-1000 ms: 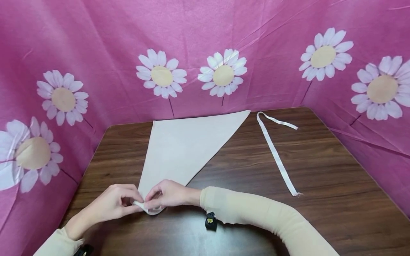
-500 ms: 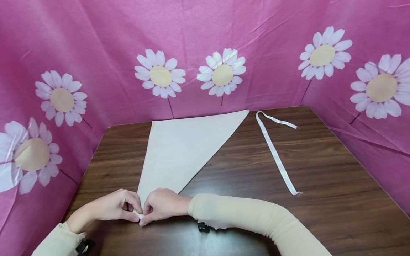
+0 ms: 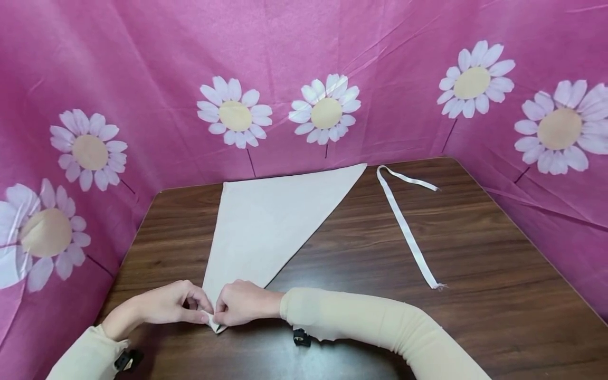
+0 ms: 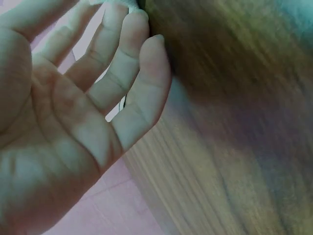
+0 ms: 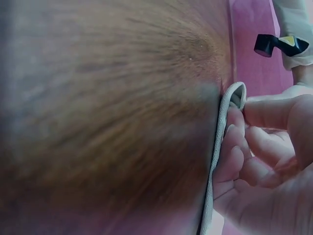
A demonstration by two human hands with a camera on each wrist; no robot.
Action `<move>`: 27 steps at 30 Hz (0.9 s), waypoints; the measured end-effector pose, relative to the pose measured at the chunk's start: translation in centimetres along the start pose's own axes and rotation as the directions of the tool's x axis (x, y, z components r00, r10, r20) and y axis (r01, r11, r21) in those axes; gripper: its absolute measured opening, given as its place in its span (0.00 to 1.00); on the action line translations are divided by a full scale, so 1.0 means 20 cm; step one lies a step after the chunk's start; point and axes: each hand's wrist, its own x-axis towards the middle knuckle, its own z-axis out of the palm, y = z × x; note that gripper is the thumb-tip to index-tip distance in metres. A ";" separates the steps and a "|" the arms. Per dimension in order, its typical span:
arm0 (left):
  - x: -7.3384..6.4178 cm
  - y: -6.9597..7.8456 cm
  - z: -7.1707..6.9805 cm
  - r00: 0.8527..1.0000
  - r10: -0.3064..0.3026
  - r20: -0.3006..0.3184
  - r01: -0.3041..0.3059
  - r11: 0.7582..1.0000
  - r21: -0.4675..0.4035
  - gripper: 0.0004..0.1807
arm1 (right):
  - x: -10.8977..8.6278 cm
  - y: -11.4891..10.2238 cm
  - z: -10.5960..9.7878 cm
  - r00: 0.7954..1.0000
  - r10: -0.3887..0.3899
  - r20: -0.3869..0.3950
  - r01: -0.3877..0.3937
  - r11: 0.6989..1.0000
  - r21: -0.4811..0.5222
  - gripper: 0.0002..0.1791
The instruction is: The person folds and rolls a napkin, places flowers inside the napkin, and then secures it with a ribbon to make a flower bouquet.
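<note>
A pale cream cloth (image 3: 266,227), folded to a roughly triangular shape, lies flat on the wooden table (image 3: 475,316). Its narrow near corner sits between both hands. My left hand (image 3: 176,303) pinches the left side of that corner between thumb and fingers. From the right, my right hand (image 3: 244,303) grips the same corner with curled fingers, and a small tip of cloth sticks out below. In the right wrist view the cloth edge (image 5: 215,147) loops up at the fingertips. The left wrist view shows the left palm, with cloth just visible at the top fingertips.
A white ribbon (image 3: 404,221), bent near its far end, lies to the right of the cloth. A pink curtain (image 3: 285,42) printed with daisies surrounds the table's back and sides. The cloth's far edge lies along the table's back edge.
Both hands have moved slightly toward the near table side with the cloth corner. The corner, lifted and curled a second ago, now lies lower, its tip pointing toward me.
</note>
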 end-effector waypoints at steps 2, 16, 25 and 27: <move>0.00 0.00 0.00 0.999 -0.036 -0.014 0.035 0.999 -0.020 0.05 | 0.00 0.01 0.00 1.000 0.001 -0.010 0.000 1.000 0.008 0.12; 0.00 -0.01 0.01 0.991 -0.105 -0.080 0.101 0.993 -0.054 0.02 | 0.00 0.01 0.01 1.000 0.018 -0.023 -0.018 1.000 -0.007 0.22; 0.00 -0.01 0.00 0.998 -0.026 -0.053 0.030 0.997 0.071 0.12 | 0.02 0.00 0.00 1.000 0.020 0.015 -0.019 0.999 -0.046 0.20; 0.00 -0.02 0.02 0.997 -0.005 -0.072 0.012 0.994 0.104 0.12 | 0.02 0.00 0.00 0.999 0.039 0.016 -0.039 0.999 -0.037 0.20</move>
